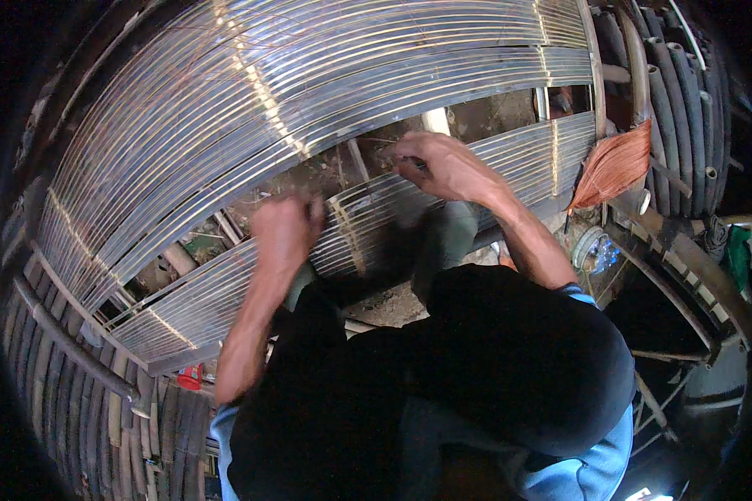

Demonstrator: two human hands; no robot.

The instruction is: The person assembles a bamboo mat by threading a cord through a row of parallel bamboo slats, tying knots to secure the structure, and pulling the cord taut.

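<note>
A wide frame of thin, pale parallel strips stretches in front of me, with yellowish cross bands running over the strips. A gap separates its broad far section from a narrow near section. Over the near section's far edge, left of the middle, my left hand is closed, fingers curled in and slightly blurred. My right hand bends over the same edge farther right, its fingers drawn together toward the gap. Anything thin in either hand is too small to make out.
A reddish-orange bundle of fibres hangs at the frame's right side rail. Below it sits a clear plastic container. Dark poles line the right, and slatted poles the lower left. A red object lies near the frame's lower left corner.
</note>
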